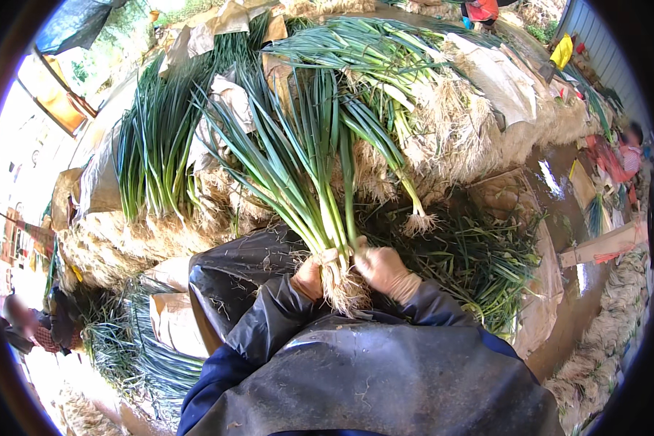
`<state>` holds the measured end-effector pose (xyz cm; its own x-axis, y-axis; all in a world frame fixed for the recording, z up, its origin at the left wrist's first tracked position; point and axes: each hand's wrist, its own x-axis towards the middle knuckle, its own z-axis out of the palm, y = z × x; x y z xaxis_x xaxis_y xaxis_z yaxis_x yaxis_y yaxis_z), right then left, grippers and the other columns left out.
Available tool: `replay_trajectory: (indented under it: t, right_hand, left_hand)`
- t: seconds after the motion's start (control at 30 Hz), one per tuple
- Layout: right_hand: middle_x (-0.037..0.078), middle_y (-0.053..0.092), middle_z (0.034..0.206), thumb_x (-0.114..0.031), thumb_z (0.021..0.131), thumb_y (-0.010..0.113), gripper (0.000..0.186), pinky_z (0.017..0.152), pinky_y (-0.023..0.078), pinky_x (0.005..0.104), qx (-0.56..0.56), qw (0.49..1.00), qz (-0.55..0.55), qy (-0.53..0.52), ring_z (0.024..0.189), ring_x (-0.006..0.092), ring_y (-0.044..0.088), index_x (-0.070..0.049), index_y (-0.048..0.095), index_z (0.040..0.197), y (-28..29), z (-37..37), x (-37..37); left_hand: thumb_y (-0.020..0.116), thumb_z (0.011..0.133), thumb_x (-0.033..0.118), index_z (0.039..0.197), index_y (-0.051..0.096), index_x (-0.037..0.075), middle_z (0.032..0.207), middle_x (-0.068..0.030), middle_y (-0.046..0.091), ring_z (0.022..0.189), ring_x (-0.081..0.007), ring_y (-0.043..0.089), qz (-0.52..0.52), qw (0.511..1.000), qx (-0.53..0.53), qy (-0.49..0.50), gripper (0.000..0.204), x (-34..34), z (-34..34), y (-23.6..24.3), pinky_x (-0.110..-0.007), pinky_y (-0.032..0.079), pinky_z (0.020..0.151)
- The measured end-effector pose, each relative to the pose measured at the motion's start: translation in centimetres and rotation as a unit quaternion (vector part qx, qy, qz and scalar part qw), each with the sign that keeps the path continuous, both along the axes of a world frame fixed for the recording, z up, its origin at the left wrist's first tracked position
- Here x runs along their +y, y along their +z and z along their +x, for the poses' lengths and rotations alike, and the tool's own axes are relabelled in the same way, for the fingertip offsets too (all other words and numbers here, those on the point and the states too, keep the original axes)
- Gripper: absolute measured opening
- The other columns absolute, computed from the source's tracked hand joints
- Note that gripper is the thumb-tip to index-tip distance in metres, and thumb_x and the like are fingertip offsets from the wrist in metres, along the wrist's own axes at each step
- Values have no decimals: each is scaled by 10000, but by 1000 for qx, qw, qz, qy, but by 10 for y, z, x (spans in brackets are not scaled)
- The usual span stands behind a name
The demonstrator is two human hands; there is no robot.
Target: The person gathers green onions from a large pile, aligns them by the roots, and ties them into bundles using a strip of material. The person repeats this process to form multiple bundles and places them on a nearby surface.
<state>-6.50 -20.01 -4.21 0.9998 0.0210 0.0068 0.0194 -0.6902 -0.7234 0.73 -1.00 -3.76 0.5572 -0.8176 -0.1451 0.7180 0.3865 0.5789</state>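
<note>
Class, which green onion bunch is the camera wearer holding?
The central bunch, roots down, in the left hand with the right hand against it; bunches behind lie unheld.

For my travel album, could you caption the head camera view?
Left fingers clasp a bunch of green onions just above its pale roots, right fingers close beside, more onions heaped beyond.

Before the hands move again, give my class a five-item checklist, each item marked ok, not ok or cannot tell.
1. Left hand on the bunch of green onions: ok, it holds the lower stems.
2. Right hand firmly gripping: cannot tell; it is at the bunch's right side.
3. Roots gathered together: ok, they hang between the hands.
4. Root end of the loose stalk apart from the bunch: ok, it lies to the right.
5. Area beyond the right hand free of leaf litter: not ok, it is heaped there.
</note>
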Motion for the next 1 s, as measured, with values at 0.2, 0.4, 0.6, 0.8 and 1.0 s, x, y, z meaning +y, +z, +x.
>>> replay_trajectory:
  t: [0.2, 0.4, 0.6, 0.8, 1.0]
  right_hand:
    - [91, 685, 785, -266, 948, 504, 230, 727, 502, 433, -231, 967, -99, 41, 745, 296, 662, -111, 671, 916, -9, -4, 17]
    - [74, 649, 691, -205, 922, 518, 181, 716, 508, 427, -283, 951, -120, 23, 661, 297, 641, -116, 646, 831, -53, 11, 8]
    - [74, 676, 700, -283, 1040, 417, 411, 642, 525, 354, -69, 949, 111, -288, 678, 196, 668, -54, 657, 798, -40, 61, -29]
    - [54, 725, 953, -222, 924, 664, 342, 712, 555, 325, -279, 951, -119, -63, 780, 187, 679, -118, 609, 1245, 45, 161, -16]
    - [25, 687, 761, -148, 903, 666, 57, 590, 496, 260, -161, 945, 198, -207, 660, 128, 618, -102, 701, 905, 62, 209, -21]
  left_hand:
    - [620, 891, 366, 1316, 504, -97, 1316, -232, 570, 1182, -314, 584, -25, 993, 88, -75, 639, -1, -3, -1, -432, 461, 1039]
    - [661, 873, 327, 1296, 532, -44, 1067, -150, 665, 933, -257, 660, -28, 994, 92, -47, 577, 3, -3, -16, -393, 561, 827]
    - [694, 864, 316, 1338, 522, 4, 1296, -165, 594, 1095, -266, 628, -15, 998, 46, -33, 593, 10, -2, -6, -465, 527, 930]
    - [696, 862, 336, 1450, 401, 12, 1335, -203, 569, 1105, -284, 628, -45, 993, 94, -53, 733, 11, -4, -3, -467, 536, 932]
    - [691, 879, 299, 1466, 367, 12, 1258, -178, 615, 1118, -284, 631, -43, 990, 95, -97, 730, 15, 3, -11, -462, 536, 942]
